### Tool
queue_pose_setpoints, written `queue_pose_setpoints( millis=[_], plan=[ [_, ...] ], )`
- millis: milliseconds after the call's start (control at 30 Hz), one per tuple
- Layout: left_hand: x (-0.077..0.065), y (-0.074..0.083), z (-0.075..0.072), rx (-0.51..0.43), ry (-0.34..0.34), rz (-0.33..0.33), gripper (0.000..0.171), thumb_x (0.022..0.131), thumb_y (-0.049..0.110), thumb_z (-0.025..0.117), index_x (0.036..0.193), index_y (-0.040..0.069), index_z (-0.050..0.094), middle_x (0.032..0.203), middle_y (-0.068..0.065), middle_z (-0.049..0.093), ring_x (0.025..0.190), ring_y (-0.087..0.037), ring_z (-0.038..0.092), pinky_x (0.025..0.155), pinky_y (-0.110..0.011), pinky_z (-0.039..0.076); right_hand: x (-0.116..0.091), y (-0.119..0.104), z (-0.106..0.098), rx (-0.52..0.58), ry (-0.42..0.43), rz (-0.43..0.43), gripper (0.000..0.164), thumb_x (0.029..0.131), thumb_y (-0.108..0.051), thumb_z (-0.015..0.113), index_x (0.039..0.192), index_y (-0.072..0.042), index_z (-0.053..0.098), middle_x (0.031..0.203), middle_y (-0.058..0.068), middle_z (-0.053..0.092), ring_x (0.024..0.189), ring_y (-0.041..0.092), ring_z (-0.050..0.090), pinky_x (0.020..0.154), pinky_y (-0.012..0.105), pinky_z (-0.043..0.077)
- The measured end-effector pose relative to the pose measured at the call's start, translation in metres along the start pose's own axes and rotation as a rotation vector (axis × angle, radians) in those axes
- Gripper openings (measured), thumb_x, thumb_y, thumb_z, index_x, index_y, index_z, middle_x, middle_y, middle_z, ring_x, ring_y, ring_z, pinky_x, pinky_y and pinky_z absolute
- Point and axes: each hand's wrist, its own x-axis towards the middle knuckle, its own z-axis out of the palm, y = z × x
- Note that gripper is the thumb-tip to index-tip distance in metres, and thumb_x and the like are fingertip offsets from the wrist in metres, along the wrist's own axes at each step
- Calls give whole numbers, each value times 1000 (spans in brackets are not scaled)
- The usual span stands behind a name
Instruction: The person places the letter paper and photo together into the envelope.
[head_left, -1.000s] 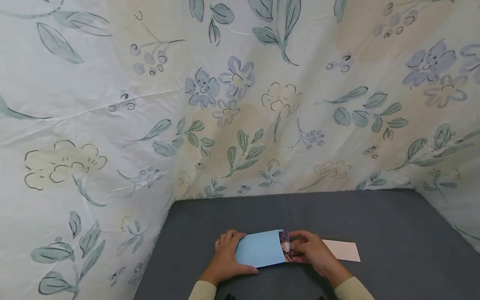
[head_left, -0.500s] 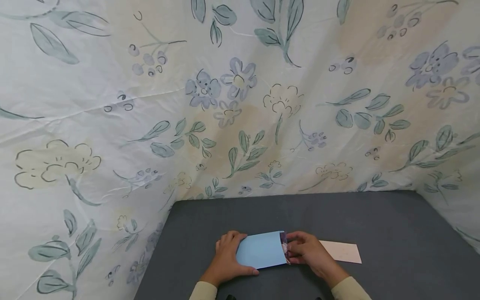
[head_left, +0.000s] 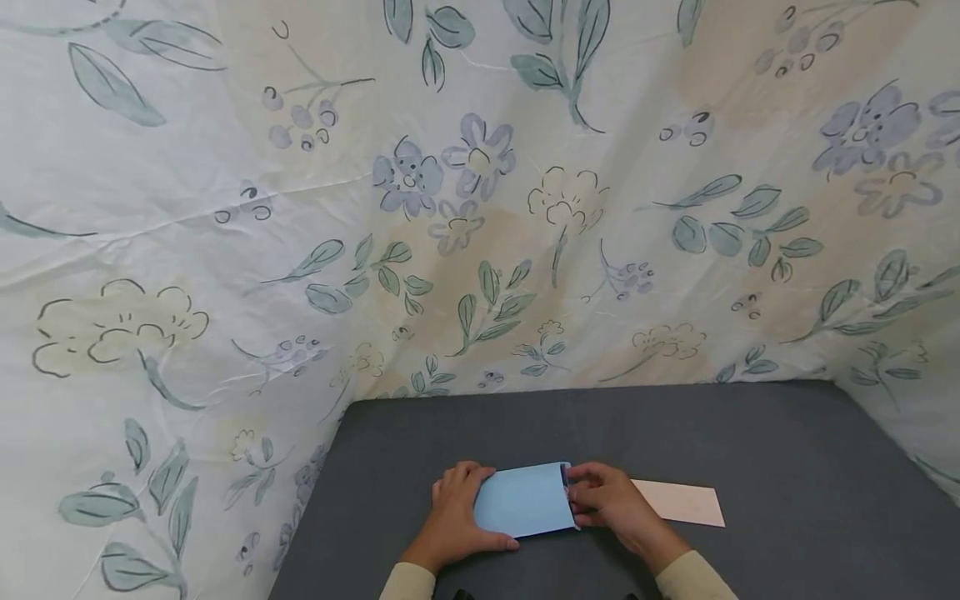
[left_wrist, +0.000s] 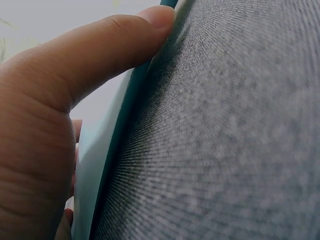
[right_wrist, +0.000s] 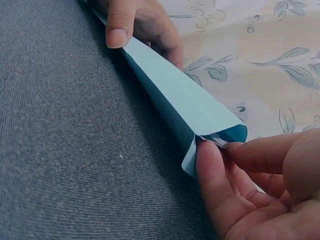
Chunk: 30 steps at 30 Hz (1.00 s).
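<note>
A light blue envelope [head_left: 522, 500] lies crosswise before me, its open mouth facing right. My left hand [head_left: 456, 518] holds its left end, thumb along the near edge and fingers over the far corner. At the mouth, my right hand [head_left: 613, 505] pinches the end of a picture card [right_wrist: 218, 139]. Most of the card is inside the envelope and hidden; only a thin strip shows between the fingertips in the right wrist view. There the mouth gapes, with a flap [right_wrist: 189, 162] bent out beside the fingers. The left wrist view shows the left thumb [left_wrist: 117, 47] along the envelope's edge.
A pale pink paper slip [head_left: 684, 503] lies flat on the dark grey table [head_left: 420, 433], partly behind my right hand. Floral cloth [head_left: 570, 292] hangs along the table's back and sides.
The picture card has slid left into the envelope, its printed strip at the mouth shrinking almost out of sight. My right hand has moved left with it; the left hand stays in place.
</note>
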Motion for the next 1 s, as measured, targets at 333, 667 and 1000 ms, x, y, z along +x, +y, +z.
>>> queue_pose_setpoints(
  millis=[333,667,1000],
  plan=[
    [0,3,0,2,9,3,111,66,84,89,152,20,61,139,4,50,124,-23,43,99,-59,32,2,-4,3,-64,22,16,37,101,2,67,136,14,60,102,14,68,88,27,71,75,42,62],
    [0,5,-1,-2,8,1,111,65,84,90,151,20,62,138,3,50,125,-23,43,100,-59,32,2,-8,6,-118,21,18,35,98,1,67,132,13,63,99,11,69,88,25,67,74,43,60],
    [2,5,-2,1,3,-9,111,65,84,90,152,20,61,139,3,50,121,-22,43,99,-59,32,0,-10,-1,-86,2,31,33,107,-14,69,129,11,67,103,13,73,88,28,72,77,44,62]
  ],
)
